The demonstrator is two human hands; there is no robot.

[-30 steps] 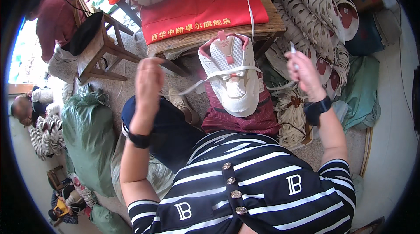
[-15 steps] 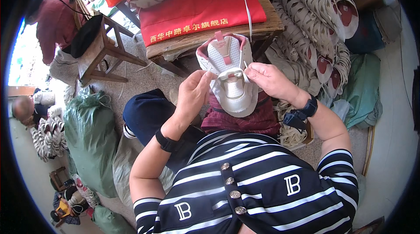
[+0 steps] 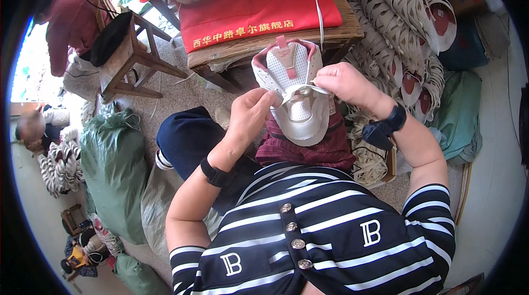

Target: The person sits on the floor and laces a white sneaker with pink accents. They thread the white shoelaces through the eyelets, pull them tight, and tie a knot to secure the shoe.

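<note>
A white shoe upper [image 3: 301, 124] with pink lining and a pink heel tab rests over maroon striped cloth [image 3: 270, 151] in my lap, its toe toward me. A white shoelace [image 3: 300, 89] crosses it at the base of the mesh tongue. On the left side of the upper, my left hand [image 3: 249, 117] is closed, thumb and finger pinched at the lace. My right hand [image 3: 350, 90] also pinches the lace, which stretches out to the right side. The lace ends are partly hidden by my fingers.
Ahead stands a wooden table [image 3: 237, 58] with a red cloth bag [image 3: 259, 16] and a row of nested uppers. More stacked uppers [image 3: 397, 25] lie at the right, above a box of laces [image 3: 372, 165]. A wooden stool [image 3: 124, 58] and green sacks [image 3: 113, 179] are at the left.
My right hand has drawn its lace end up and outward to the right, so the lace now lies across the upper. My left hand stays pinched at the left edge.
</note>
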